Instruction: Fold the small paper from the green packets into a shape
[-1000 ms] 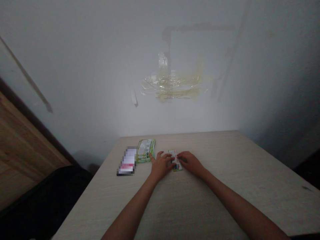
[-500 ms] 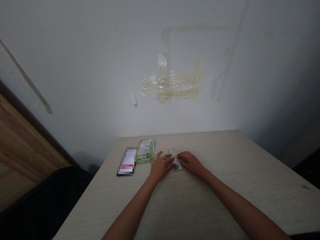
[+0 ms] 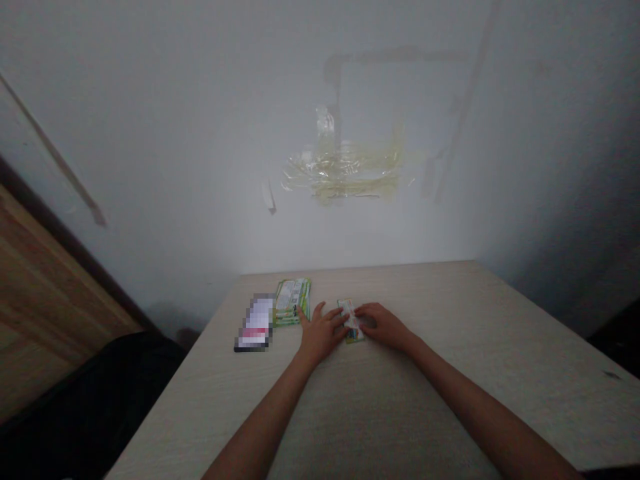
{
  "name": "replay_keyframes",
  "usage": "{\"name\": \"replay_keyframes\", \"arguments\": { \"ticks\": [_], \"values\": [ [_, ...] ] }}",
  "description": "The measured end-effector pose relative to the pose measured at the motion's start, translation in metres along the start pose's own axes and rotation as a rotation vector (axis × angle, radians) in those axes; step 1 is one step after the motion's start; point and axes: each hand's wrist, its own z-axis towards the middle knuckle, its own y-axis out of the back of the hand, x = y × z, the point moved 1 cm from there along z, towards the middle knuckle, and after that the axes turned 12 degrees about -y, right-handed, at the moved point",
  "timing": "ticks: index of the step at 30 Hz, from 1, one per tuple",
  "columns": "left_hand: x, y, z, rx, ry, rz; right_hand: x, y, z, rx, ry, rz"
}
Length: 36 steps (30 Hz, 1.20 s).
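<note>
Left hand (image 3: 320, 331) and right hand (image 3: 384, 327) each have a grip on one small packet (image 3: 352, 321), pinning it flat on the counter (image 3: 465, 333). Green packets (image 3: 293, 301) sit just beside.

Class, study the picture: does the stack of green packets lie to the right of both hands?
No, the stack of green packets lies to the left of the left hand, away from the right hand.
</note>
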Motion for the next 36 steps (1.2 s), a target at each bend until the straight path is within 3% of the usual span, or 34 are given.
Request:
{"name": "replay_keyframes", "arguments": {
  "ticks": [22, 36],
  "values": [
    [0.001, -0.001, -0.001, -0.018, -0.017, -0.001, -0.013, 0.009, -0.007, 0.164, 0.053, 0.043],
    [-0.001, 0.001, -0.004, -0.002, -0.03, -0.014, -0.013, 0.006, -0.011, 0.114, 0.034, 0.05]
  ]
}}
